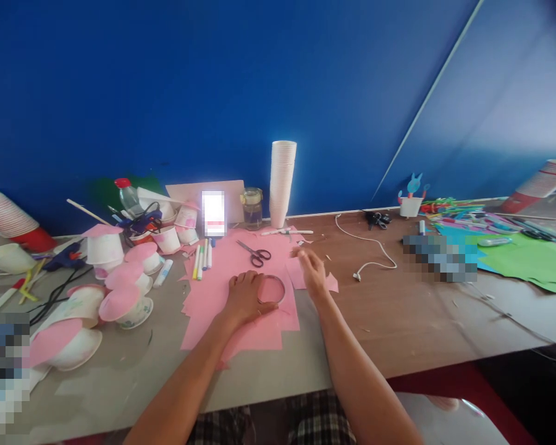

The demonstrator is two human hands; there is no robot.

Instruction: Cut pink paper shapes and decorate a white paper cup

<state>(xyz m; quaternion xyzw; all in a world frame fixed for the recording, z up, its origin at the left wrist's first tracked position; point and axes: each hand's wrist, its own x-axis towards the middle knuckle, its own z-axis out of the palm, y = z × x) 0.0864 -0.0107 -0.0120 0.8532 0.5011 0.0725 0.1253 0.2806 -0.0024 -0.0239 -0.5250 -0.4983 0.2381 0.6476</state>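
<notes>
one spread left hand (246,296) touches one round grey ring (284,289); whether one curled right hand (312,269) pinches anything, i cannot tell.

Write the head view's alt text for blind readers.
A person's left hand rests against a ring-shaped object on pink paper; the right hand is to its right. Scissors and markers lie beyond, a cup stack near the blue wall.

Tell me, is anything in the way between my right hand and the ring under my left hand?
Nothing visible stands between your right hand and the ring: only flat pink paper. Your left hand is at the ring's other side, and the scissors lie beyond it.
</notes>
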